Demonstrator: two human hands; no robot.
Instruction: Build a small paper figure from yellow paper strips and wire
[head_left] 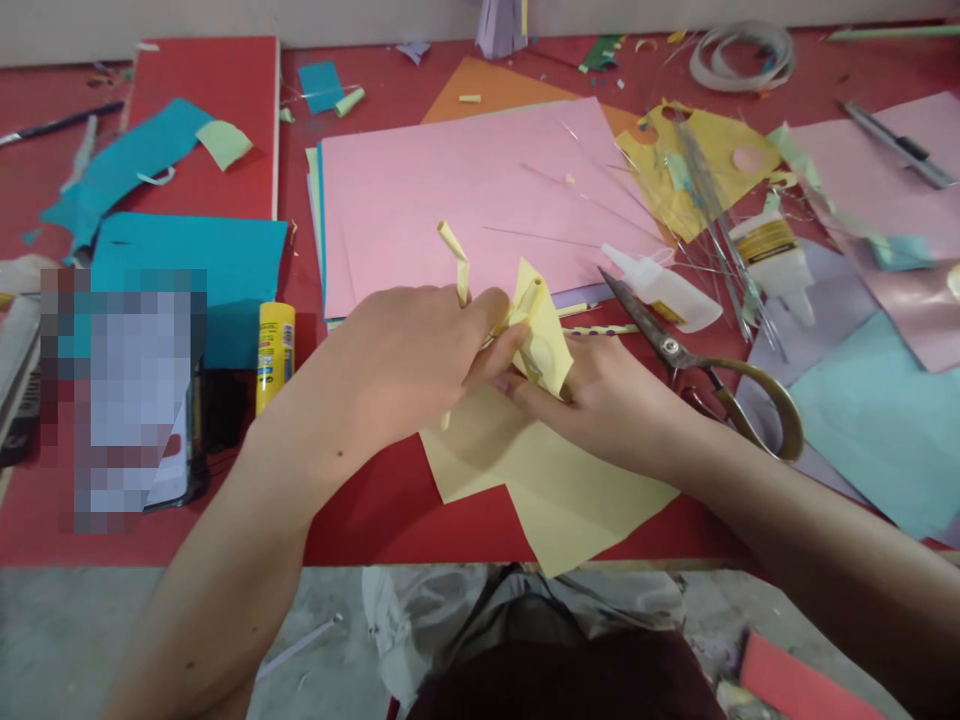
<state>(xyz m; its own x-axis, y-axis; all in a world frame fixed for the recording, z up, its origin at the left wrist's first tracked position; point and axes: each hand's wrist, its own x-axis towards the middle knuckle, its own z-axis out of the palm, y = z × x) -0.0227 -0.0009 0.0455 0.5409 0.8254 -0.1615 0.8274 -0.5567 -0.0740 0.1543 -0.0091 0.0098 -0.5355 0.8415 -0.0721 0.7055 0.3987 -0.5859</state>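
My left hand (427, 350) is closed, its thumb and fingers pinching the left side of a small yellow paper piece (546, 345). A thin rolled yellow paper strip (452, 250), bent near its top, pokes up from the same hand. My right hand (600, 395) grips the paper piece from the right and below. This piece is partly folded, with a small tube-like roll at its top. Beneath both hands lies a larger pale yellow sheet (555, 500) with a notched edge. My fingers hide part of the folded paper.
Scissors (675, 350) lie open right of my right hand, near two glue bottles (667, 285). A yellow glue stick (275, 350) stands left, beside a partly blurred phone (169, 480). Pink sheets (450, 190) lie behind my hands. A coil of clear tubing (742, 58) is at the back right.
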